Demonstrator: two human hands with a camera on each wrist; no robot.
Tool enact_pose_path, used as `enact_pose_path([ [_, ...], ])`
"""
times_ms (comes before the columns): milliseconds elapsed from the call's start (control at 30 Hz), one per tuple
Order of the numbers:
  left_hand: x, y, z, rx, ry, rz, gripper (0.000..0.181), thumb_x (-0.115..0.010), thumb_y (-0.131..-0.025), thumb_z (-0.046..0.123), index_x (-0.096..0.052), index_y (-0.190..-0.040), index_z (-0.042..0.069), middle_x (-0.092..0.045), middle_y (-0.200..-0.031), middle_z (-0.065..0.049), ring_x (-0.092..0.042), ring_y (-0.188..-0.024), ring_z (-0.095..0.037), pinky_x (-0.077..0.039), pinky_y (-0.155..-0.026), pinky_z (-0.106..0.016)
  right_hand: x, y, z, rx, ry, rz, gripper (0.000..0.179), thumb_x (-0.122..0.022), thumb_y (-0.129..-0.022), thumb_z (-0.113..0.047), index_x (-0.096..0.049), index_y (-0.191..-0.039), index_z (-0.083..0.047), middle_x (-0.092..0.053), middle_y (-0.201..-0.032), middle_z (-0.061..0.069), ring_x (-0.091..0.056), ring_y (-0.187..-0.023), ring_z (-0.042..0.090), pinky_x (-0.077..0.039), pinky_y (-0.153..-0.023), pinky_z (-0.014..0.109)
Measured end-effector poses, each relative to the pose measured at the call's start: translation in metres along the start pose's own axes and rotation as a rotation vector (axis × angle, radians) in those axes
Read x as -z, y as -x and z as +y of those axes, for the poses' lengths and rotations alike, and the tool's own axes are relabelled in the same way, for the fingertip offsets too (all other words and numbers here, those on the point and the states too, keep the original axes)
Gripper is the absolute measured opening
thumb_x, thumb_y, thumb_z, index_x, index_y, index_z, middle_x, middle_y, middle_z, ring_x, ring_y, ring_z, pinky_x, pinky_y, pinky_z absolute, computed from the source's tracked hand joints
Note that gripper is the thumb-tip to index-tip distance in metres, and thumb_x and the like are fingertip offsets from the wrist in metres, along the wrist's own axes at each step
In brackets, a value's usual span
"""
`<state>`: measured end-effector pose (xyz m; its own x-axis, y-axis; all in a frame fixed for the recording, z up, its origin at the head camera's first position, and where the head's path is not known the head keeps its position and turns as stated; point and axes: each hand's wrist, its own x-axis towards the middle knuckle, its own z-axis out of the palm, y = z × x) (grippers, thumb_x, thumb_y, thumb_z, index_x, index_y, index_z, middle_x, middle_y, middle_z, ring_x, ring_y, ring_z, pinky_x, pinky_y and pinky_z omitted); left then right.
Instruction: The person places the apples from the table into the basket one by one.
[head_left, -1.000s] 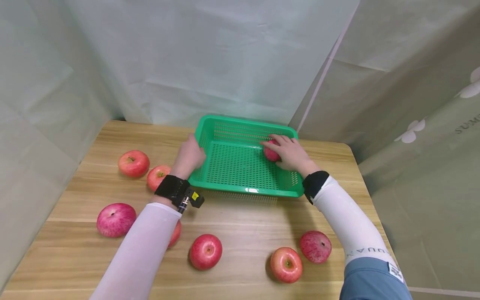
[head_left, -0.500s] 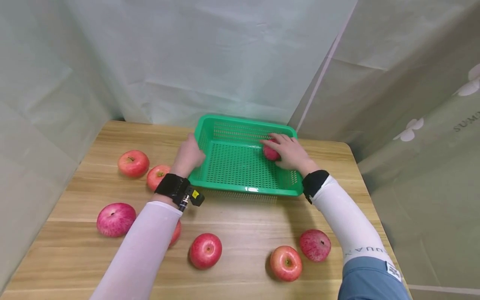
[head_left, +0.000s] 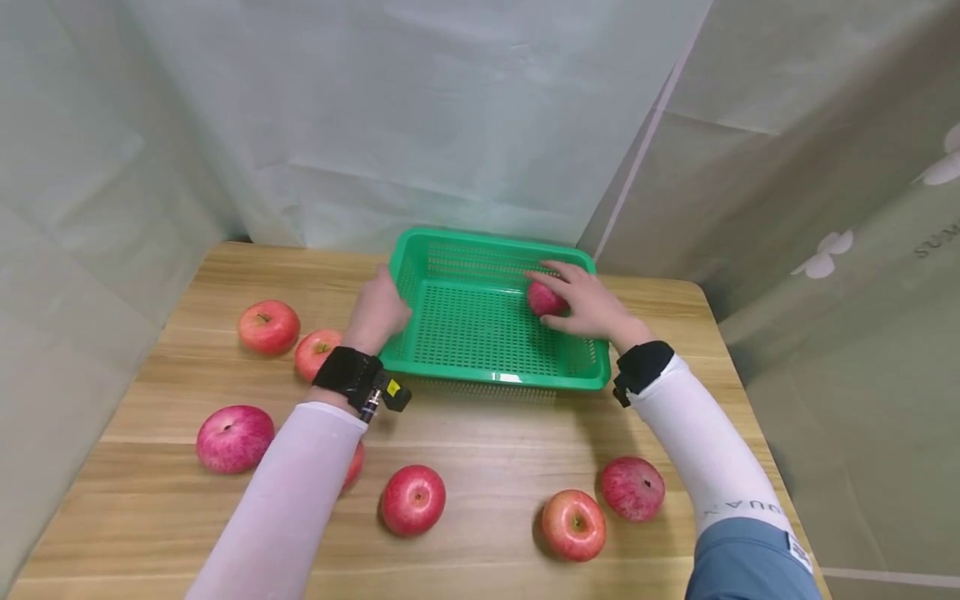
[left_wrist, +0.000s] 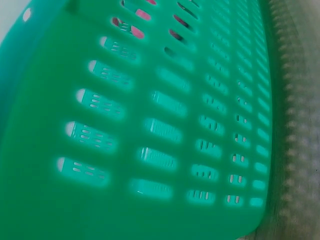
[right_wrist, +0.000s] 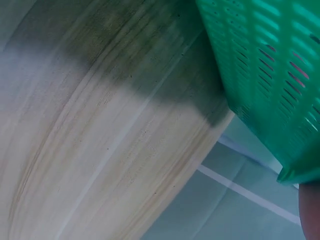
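A green plastic basket (head_left: 450, 367) stands at the back of the table. My left hand (head_left: 378, 312) grips its left rim with curled fingers. Inside, at the right end, lies a red apple (head_left: 543, 299). My right hand (head_left: 588, 307) reaches over the right rim, its fingers spread loosely about the apple, thumb on the near side. Through slots in the basket wall (left_wrist: 125, 75), the left wrist view shows bits of pinkish red. The right wrist view has the basket's outer wall (right_wrist: 260, 75) and an edge of the hand (right_wrist: 311, 210).
On the left lie apples: one (head_left: 268, 327) at the back, another (head_left: 317, 354) by the left wrist, and a darker one (head_left: 236, 439). One more is partly hidden under the left forearm. Nearer are a red apple (head_left: 413, 500), a paler one (head_left: 573, 525) and a dark one (head_left: 633, 488).
My right hand has shifted slightly to the right and loosened around the apple, which stays in the basket. The left hand keeps its place on the rim.
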<state>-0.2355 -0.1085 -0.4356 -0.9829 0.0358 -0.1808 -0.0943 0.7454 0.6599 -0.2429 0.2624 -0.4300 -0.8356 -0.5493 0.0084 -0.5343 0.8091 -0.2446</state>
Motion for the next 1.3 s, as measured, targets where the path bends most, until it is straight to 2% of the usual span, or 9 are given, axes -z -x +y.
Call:
enact_pose_path([
  [167,0.001,-0.001,0.0,0.019,-0.006,-0.01,0.09,-0.059,-0.093,-0.004,-0.005,-0.165,-0.011,-0.053,-0.137,-0.043,-0.06,-0.118,-0.05,-0.055,-0.097,-0.06,0.005,0.012,-0.003,0.015,-0.046,0.018,0.08,-0.077,-0.096,-0.037,-0.041,-0.167,-0.027,-0.03,-0.172,0.011,-0.031,-0.155,0.04,-0.036,-0.117,0.067],
  [433,0.001,-0.005,0.002,0.014,-0.032,-0.005,0.092,-0.06,-0.092,-0.003,-0.005,-0.165,-0.011,-0.053,-0.137,-0.043,-0.061,-0.118,-0.05,-0.055,-0.096,-0.06,0.009,0.031,-0.007,0.051,-0.089,0.021,0.086,-0.08,-0.095,-0.038,-0.037,-0.168,-0.021,-0.023,-0.174,0.015,-0.031,-0.155,0.044,-0.033,-0.12,0.066],
  [667,0.0,-0.007,0.001,0.025,-0.031,-0.014,0.092,-0.061,-0.093,-0.003,-0.004,-0.165,-0.01,-0.052,-0.139,-0.041,-0.06,-0.117,-0.047,-0.055,-0.096,-0.059,0.014,0.06,-0.011,0.047,-0.132,0.003,0.086,-0.078,-0.097,-0.035,-0.035,-0.169,-0.02,-0.022,-0.175,0.015,-0.032,-0.154,0.046,-0.036,-0.117,0.067],
  [767,0.0,-0.006,0.0,0.017,-0.048,-0.009,0.091,-0.061,-0.093,-0.002,-0.005,-0.165,-0.011,-0.053,-0.138,-0.041,-0.061,-0.116,-0.047,-0.055,-0.096,-0.059,0.018,0.075,-0.015,0.027,-0.149,0.01,0.086,-0.078,-0.097,-0.035,-0.035,-0.169,-0.019,-0.022,-0.175,0.015,-0.029,-0.156,0.045,-0.036,-0.116,0.069],
  [967,0.002,-0.003,0.001,0.021,-0.077,-0.012,0.091,-0.061,-0.094,0.002,-0.006,-0.165,-0.012,-0.054,-0.137,-0.041,-0.061,-0.116,-0.047,-0.054,-0.095,-0.06,0.022,0.113,-0.023,-0.063,-0.176,0.031,0.088,-0.079,-0.097,-0.036,-0.03,-0.171,-0.029,-0.022,-0.176,0.011,-0.028,-0.157,0.042,-0.035,-0.116,0.069],
  [1067,0.002,-0.001,0.003,0.019,-0.075,-0.016,0.091,-0.061,-0.093,0.002,-0.007,-0.165,-0.011,-0.055,-0.134,-0.04,-0.062,-0.113,-0.047,-0.056,-0.091,-0.06,0.023,0.134,-0.027,-0.1,-0.182,0.046,0.091,-0.079,-0.097,-0.037,-0.027,-0.171,-0.031,-0.021,-0.176,0.011,-0.027,-0.157,0.043,-0.036,-0.115,0.072],
  [1200,0.002,0.0,0.003,0.013,-0.067,-0.016,0.092,-0.061,-0.092,0.001,-0.007,-0.165,-0.011,-0.056,-0.129,-0.04,-0.063,-0.108,-0.048,-0.057,-0.084,-0.058,0.018,0.16,-0.031,-0.144,-0.211,0.055,0.092,-0.081,-0.096,-0.038,-0.028,-0.171,-0.025,-0.025,-0.174,0.014,-0.026,-0.156,0.046,-0.035,-0.114,0.074],
  [1300,0.002,0.0,0.003,0.007,-0.068,-0.005,0.09,-0.061,-0.091,0.001,-0.009,-0.164,-0.012,-0.057,-0.129,-0.039,-0.063,-0.108,-0.048,-0.057,-0.085,-0.058,0.012,0.174,-0.031,-0.172,-0.226,0.038,0.092,-0.081,-0.097,-0.039,-0.029,-0.171,-0.021,-0.028,-0.172,0.016,-0.029,-0.155,0.047,-0.036,-0.113,0.074],
])
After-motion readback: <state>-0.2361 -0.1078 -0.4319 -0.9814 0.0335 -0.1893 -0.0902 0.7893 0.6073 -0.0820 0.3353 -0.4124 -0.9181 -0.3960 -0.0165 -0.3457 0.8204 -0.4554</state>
